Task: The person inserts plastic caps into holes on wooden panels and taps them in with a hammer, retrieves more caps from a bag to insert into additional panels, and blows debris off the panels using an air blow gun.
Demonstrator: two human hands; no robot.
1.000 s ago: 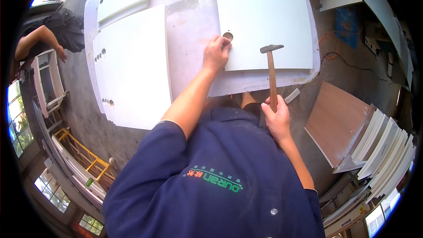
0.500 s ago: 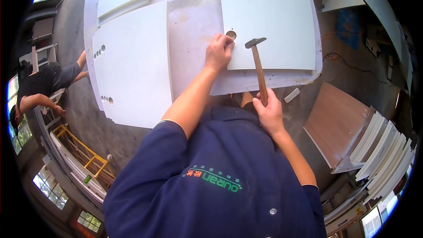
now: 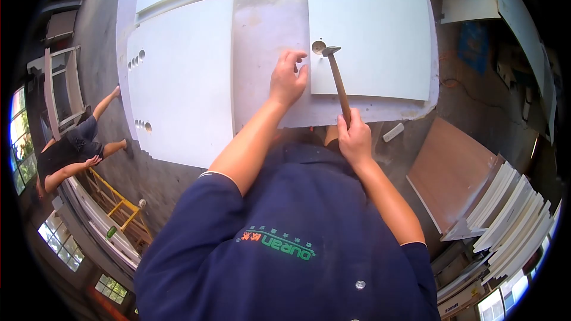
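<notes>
While the right hand (image 3: 355, 138) closes round the wooden handle of a steel-headed hammer (image 3: 338, 77), its head beside the round hole (image 3: 319, 47) in a white rectangular panel (image 3: 372, 30) on the pale desk (image 3: 267, 41), the left hand (image 3: 289, 77), half open with fingers curled, holds nothing visible near the panel's edge.

Grips a brown wooden-handled metal hammer (image 3: 339, 80) in the right hand (image 3: 355, 139), with its head by a round hole (image 3: 318, 46) in a flat white panel (image 3: 377, 32) on the pale counter (image 3: 267, 44); holds the left hand (image 3: 286, 81) half-curled near the panel's edge.
</notes>
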